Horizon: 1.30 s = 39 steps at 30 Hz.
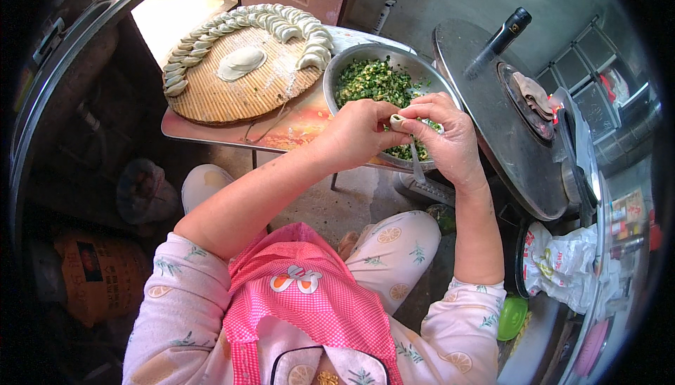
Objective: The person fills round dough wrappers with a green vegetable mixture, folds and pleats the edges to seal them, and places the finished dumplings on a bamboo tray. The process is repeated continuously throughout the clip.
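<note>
My left hand (364,129) and my right hand (444,137) pinch a small dough dumpling (396,121) between their fingertips, above the near part of a steel bowl (331,76). A dark gap shows in the end of the dumpling that faces me. Chopped green and yellow filling (369,80) lies in the bowl. The handle of a metal spoon (416,166) leans out over the near rim, its other end hidden by my hands. To the left, a round slatted tray (211,104) carries overlapping rows of folded dumplings (196,50) along its edge and a stack of flat wrappers (241,63) near its middle.
The tray and bowl stand on a low table (274,137). At right a dark round tabletop (490,137) bears a dark bottle (501,34) and a plate (527,103) with a folded cloth. A white plastic bag (561,263) hangs below it. My knees are under the table's near side.
</note>
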Each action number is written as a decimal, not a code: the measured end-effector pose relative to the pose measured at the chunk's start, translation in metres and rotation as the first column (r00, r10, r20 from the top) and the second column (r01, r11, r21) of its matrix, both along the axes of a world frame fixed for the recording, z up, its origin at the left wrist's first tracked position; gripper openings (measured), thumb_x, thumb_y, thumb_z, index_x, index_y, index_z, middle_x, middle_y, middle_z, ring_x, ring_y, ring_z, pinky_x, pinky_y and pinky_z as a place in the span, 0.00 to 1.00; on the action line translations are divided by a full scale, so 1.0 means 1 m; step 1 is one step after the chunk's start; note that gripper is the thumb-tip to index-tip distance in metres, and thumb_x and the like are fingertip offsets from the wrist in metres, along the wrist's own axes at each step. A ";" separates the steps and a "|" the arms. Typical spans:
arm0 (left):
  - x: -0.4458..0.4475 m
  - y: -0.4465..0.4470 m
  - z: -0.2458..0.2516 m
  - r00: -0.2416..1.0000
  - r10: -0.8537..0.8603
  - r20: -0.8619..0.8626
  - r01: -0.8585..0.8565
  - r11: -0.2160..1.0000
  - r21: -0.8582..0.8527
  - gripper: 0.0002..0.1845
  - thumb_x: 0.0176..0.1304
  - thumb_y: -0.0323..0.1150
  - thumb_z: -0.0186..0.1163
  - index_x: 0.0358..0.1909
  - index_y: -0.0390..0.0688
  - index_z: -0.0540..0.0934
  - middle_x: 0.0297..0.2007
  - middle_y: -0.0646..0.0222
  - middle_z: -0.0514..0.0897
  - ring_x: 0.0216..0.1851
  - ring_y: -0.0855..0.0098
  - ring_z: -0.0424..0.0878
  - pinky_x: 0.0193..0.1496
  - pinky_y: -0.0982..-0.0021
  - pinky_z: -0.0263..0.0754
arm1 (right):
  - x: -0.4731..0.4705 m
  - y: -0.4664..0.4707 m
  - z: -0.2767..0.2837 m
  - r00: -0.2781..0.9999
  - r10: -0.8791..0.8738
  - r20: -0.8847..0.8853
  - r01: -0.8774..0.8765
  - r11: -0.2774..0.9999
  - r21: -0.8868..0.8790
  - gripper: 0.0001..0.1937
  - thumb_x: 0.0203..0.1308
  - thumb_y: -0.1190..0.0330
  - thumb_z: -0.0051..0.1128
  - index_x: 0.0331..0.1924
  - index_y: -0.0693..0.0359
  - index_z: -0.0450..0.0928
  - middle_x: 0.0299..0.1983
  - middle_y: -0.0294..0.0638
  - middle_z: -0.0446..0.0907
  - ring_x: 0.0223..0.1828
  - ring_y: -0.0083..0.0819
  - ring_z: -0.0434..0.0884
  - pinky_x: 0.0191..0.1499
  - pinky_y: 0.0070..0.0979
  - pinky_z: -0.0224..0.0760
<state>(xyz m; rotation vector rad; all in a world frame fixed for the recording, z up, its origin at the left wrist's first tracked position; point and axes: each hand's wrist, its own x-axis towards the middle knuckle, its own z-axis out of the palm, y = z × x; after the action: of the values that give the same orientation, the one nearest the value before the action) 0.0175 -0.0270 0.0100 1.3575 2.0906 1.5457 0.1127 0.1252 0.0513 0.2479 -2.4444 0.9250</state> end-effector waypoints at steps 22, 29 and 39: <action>0.003 0.003 -0.010 0.979 -0.056 0.194 0.055 0.998 0.012 0.20 0.57 0.46 0.68 0.30 0.34 0.81 0.18 0.70 0.75 0.21 0.78 0.69 0.25 0.70 0.67 | -0.004 0.000 -0.003 0.999 0.016 0.051 -0.011 0.995 -0.103 0.03 0.60 0.75 0.56 0.33 0.67 0.78 0.32 0.36 0.75 0.35 0.23 0.73 0.41 0.21 0.67; 0.002 -0.002 -0.006 0.938 -0.151 0.313 0.153 0.988 0.021 0.20 0.60 0.47 0.66 0.31 0.36 0.81 0.22 0.77 0.75 0.25 0.84 0.68 0.26 0.76 0.64 | -0.003 0.000 -0.001 0.986 0.031 0.161 0.018 0.955 -0.296 0.06 0.65 0.73 0.52 0.33 0.65 0.76 0.32 0.33 0.74 0.34 0.19 0.71 0.40 0.18 0.65; 0.007 -0.009 0.005 0.838 -0.257 0.481 0.244 0.966 0.090 0.21 0.61 0.47 0.64 0.31 0.34 0.81 0.24 0.75 0.78 0.27 0.84 0.71 0.30 0.76 0.69 | -0.002 0.001 -0.002 0.982 0.040 0.185 0.013 0.961 -0.277 0.06 0.66 0.72 0.52 0.32 0.64 0.75 0.30 0.29 0.72 0.33 0.15 0.68 0.36 0.15 0.63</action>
<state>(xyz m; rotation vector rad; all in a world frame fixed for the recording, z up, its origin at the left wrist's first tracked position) 0.0240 -0.0364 0.0150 1.0472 1.5255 1.5971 0.1107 0.1258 0.0497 0.0790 -2.4438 1.3366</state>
